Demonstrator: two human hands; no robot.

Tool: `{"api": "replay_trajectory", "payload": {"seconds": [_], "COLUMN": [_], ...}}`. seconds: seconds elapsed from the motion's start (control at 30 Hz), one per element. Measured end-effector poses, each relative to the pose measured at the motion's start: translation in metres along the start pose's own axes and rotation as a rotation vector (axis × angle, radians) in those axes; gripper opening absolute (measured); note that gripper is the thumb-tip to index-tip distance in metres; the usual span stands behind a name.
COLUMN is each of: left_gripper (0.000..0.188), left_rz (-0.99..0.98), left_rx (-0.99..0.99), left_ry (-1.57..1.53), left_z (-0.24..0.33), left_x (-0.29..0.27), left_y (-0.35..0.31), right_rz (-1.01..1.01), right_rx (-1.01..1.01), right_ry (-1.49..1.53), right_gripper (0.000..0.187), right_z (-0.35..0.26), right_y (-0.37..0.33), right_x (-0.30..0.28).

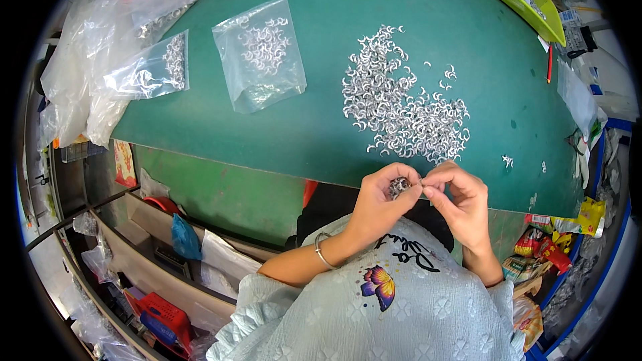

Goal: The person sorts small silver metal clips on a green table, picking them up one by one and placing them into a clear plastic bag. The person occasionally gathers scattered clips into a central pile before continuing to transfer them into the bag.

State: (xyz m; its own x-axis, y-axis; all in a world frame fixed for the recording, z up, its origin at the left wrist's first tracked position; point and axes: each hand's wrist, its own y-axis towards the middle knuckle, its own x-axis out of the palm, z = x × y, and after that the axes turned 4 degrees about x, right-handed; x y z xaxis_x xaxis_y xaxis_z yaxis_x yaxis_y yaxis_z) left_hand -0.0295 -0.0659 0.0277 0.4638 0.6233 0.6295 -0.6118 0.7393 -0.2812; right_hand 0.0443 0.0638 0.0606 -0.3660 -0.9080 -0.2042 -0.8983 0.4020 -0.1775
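My left hand (380, 199) is curled around several small silvery crescent pieces (398, 187), which show in its palm. Its thumb and forefinger pinch together at the fingertips of my right hand (461, 199). My right thumb and forefinger are also pressed together; what they hold between them is too small to make out. Both hands are at the table's near edge, just below a large loose pile of the same crescent pieces (401, 103). A clear plastic bag (257, 90) with some crescents inside lies flat to the left of the pile.
Another part-filled clear bag (137, 77) and crumpled plastic bags (80, 73) cover the left of the green table (314, 140). A yellow-green basket (535, 10) stands far right, near a red pen (550, 63). A few stray crescents (507, 161) lie right. Drawers (160, 241) are below left.
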Motion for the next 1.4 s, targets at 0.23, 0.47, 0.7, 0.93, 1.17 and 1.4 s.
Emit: {"api": "replay_trajectory", "payload": {"seconds": [0.23, 0.47, 0.7, 0.93, 1.17, 1.4], "left_gripper": [0.003, 0.012, 0.013, 0.012, 0.018, 0.019], "left_rz": [-0.122, -0.104, -0.114, -0.073, 0.077, 0.237], "left_rx": [-0.315, -0.271, -0.257, -0.280, -0.203, 0.002], "left_ry": [-0.354, -0.201, -0.188, -0.144, -0.083, 0.123], "left_z": [0.006, 0.006, -0.001, -0.002, -0.003, 0.015], "left_x": [-0.012, -0.021, -0.030, -0.029, -0.026, -0.013], "left_y": [0.005, 0.006, 0.009, 0.016, 0.018, 0.023], "right_rz": [0.208, 0.254, 0.206, 0.216, 0.242, 0.103], "right_rx": [-0.158, -0.323, -0.274, -0.268, -0.304, -0.232], "right_ry": [-0.415, -0.813, -0.873, -0.835, -0.696, -0.444], "right_gripper": [0.008, 0.016, 0.017, 0.012, 0.013, 0.015], "right_z": [0.019, 0.033, 0.028, 0.030, 0.020, -0.007], "right_y": [0.055, 0.090, 0.096, 0.101, 0.090, 0.056], "right_x": [0.005, 0.032, 0.039, 0.035, 0.022, 0.004]}}
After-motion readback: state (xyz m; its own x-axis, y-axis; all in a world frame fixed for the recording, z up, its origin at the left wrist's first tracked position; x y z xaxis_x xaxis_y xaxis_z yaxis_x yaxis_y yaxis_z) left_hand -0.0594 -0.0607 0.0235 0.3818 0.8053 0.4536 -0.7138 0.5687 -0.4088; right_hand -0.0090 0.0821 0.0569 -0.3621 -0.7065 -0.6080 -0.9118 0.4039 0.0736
